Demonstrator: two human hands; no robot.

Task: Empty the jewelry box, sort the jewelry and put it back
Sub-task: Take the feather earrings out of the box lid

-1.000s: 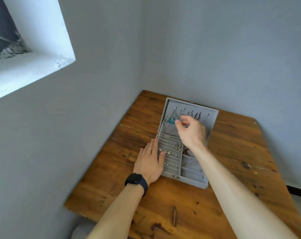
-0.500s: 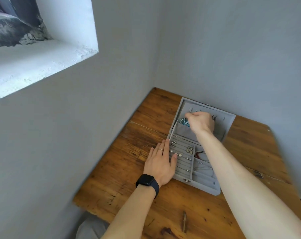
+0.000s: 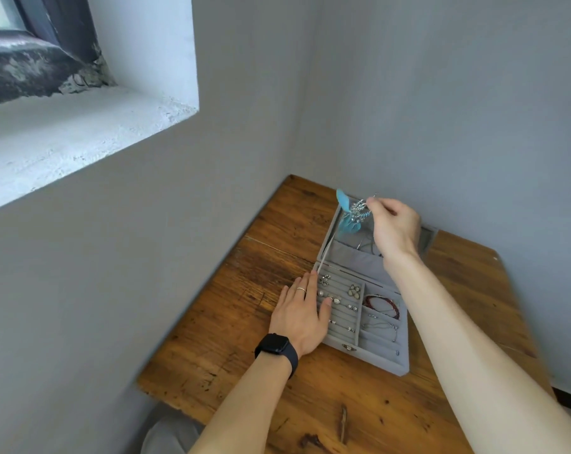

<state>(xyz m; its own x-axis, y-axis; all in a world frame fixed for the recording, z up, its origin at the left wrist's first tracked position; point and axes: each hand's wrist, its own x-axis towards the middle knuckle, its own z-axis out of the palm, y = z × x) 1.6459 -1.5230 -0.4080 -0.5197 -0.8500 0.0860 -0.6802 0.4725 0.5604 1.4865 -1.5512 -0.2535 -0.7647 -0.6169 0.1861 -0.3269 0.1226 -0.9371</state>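
A grey velvet jewelry box [image 3: 372, 357] lies open on the wooden table [image 3: 277, 231], its lid raised toward the wall. My right hand [image 3: 394, 226] is lifted above the lid and pinches a silver piece with blue feathers [image 3: 351, 214], which dangles from my fingertips. My left hand [image 3: 299, 317] rests flat on the table, its fingers touching the box's left edge and ring rows. Several small earrings [image 3: 338, 301] sit in the ring rows. A red bracelet [image 3: 380, 304] and thin chains [image 3: 380, 326] lie in the right compartments.
Grey walls close in on the table's left and far sides. A deep window ledge [image 3: 81, 132] juts out at upper left. My knee [image 3: 169, 434] shows below the table's front edge.
My right hand has lifted the blue feather piece up out of the lid, where it was reaching before. The left hand has stayed put on the box's edge. The view has shifted.
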